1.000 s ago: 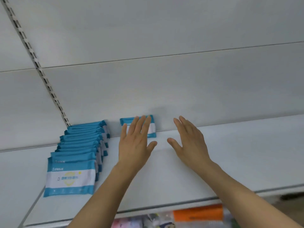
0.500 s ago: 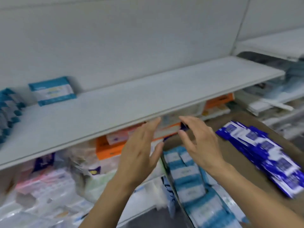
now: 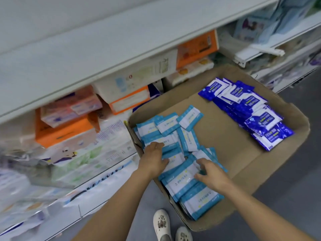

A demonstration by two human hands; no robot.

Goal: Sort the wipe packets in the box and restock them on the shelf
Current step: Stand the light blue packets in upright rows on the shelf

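Brown cardboard box on the floor holds light-blue wipe packets at its left and dark-blue packets at its right. Left hand and right hand curl fingers onto light-blue packets; grip unclear. Slippery, overlapping packets could slide, spilling from a hasty grab.

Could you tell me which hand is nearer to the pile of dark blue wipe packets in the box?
Right. The right hand is on the light blue packets, nearer the dark blue packets; the left hand lies farther, by the box wall.
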